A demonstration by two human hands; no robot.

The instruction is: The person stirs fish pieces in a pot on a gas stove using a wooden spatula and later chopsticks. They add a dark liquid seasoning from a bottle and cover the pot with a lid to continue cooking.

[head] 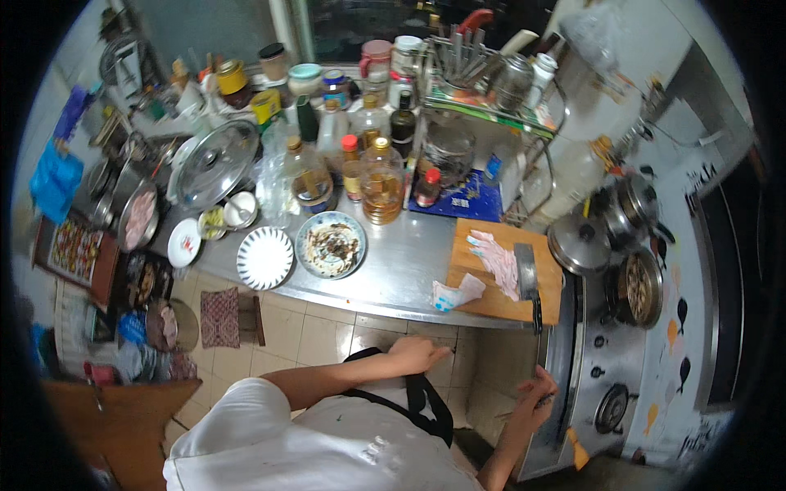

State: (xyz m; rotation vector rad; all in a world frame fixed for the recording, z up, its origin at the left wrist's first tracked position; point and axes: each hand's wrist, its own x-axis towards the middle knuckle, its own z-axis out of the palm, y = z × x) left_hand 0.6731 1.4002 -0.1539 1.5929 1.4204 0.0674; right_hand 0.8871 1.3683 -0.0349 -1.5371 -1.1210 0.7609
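My left hand (419,355) is over my waist, in front of the metal counter's edge, with its fingers loosely extended and nothing visible in it. My right hand (539,396) is lower right, beside the stove's front; a small dark thing shows at its curled fingers, too unclear to name or to tell if it is held. A wooden cutting board (494,245) lies on the counter's right part. On it are a cleaver (527,270), its handle over the front edge, and a crumpled pink item (498,264), perhaps cloth. A white item with blue spots (457,293) overhangs the board's left edge.
A soiled patterned plate (330,245) and a white dish with dark stripes (264,258) stand left of the board. Bottles and jars line the back. A lidded pot (579,244) and a pan of food (640,287) stand right, by the gas burner (612,408). A stool (220,318) is below left.
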